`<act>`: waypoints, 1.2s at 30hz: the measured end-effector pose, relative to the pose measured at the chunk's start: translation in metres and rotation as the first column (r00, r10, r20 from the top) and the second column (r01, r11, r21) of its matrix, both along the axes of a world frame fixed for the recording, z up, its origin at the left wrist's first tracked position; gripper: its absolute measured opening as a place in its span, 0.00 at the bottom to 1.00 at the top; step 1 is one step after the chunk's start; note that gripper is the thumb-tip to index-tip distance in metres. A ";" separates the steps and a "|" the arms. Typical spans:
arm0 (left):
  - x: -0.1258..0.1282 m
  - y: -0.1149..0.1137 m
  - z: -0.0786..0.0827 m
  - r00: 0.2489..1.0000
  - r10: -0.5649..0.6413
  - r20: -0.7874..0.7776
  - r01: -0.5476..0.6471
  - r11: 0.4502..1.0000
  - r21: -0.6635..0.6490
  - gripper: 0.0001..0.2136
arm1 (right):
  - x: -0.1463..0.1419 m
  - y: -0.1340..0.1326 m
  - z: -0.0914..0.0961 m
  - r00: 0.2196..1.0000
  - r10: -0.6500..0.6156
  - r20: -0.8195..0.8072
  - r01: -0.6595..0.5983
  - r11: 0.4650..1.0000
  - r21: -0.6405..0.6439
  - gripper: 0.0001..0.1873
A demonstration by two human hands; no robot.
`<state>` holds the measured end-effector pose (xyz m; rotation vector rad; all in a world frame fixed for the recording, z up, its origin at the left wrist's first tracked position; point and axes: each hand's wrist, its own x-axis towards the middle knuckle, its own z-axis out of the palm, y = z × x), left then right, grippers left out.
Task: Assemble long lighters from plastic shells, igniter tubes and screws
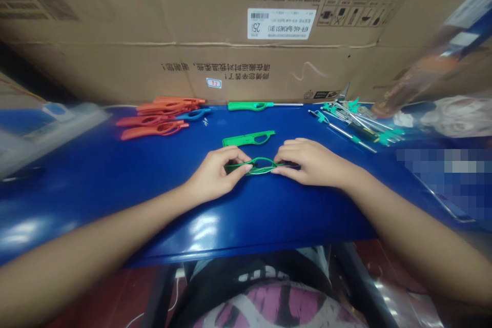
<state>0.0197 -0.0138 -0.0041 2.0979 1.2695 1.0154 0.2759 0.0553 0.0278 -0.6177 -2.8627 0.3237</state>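
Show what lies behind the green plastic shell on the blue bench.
A long green lighter with a metal nozzle lies behind the green plastic shell, then a cardboard carton; the carton hides anything beyond.

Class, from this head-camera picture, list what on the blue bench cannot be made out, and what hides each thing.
Head view throughout:
The green plastic lighter casing's inner parts: hidden by the left hand and right hand.
The tiny metal bits: too small to identify.
Whatever lies at lower right: hidden by a pixelated patch.
The wrapped item at upper right: blurred and cut off by the edge.
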 end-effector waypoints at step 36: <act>-0.008 0.011 -0.010 0.990 0.018 -0.138 0.000 0.991 0.131 0.12 | -0.003 -0.001 -0.003 0.986 -0.159 -0.041 0.163 0.973 0.161 0.13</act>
